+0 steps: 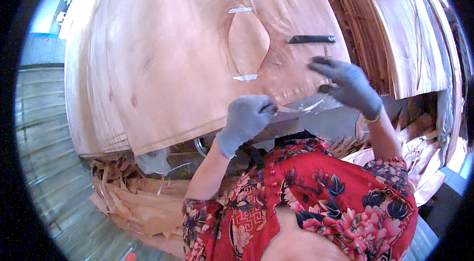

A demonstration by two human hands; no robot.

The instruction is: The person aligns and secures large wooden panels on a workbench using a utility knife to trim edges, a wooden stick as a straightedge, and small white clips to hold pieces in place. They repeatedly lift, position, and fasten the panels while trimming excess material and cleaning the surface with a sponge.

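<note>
My left hand (pixel 246 122), in a grey glove, is closed at the near edge of a large wood veneer sheet (pixel 173 58). Its fingers pinch a thin, pale strip (pixel 289 110) that stretches toward my right hand; whether it is veneer or tape I cannot tell. My right hand (pixel 351 85), also gloved and slightly blurred, is raised over the sheet's right edge with fingers and thumb apart. On the sheet lies a lens-shaped veneer patch (pixel 248 44), with white tape pieces (pixel 241 10) across its two points. A black utility knife (pixel 312 39) rests beyond my right hand.
More stacked veneer sheets (pixel 402 24) stand to the right, with a rough brown side. Veneer scraps (pixel 143 202) are heaped below the near left edge, and others (pixel 414 137) lie at the right. A crumpled clear plastic piece (pixel 153 162) hangs under the sheet.
</note>
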